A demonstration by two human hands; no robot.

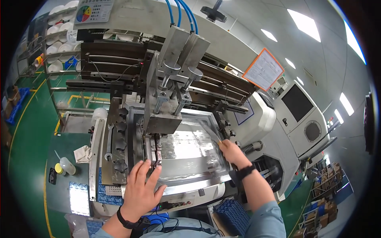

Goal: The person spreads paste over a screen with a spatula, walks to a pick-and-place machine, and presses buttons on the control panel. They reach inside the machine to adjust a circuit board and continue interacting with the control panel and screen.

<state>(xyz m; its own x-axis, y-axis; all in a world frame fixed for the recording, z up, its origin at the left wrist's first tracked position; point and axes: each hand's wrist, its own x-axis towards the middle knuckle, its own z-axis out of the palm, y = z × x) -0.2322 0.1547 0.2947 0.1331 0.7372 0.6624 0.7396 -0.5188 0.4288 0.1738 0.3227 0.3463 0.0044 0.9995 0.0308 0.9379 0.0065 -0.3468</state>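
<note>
My right hand (235, 154) is closed on the wooden-looking end of a thin scraper (209, 131). Its slim, pale blade slants up and left over the right side of a metal-framed printing screen (186, 162). Shiny, greyish smears streak the screen's surface. My left hand (142, 189) is open, its fingers spread and holding nothing. The fingertips reach the frame's near left part, close to the squeegee holder (153, 148); whether they touch it I cannot tell. Above the screen hangs a steel print head (164, 115) with two cylinders.
A wrench (109, 142) lies on the left rail beside black knobs (120, 143). Further left, a bench holds a white cloth (82, 154) and a squeeze bottle (67, 166). A white machine cabinet (293, 115) stands right; a blue crate (232, 216) sits below the frame.
</note>
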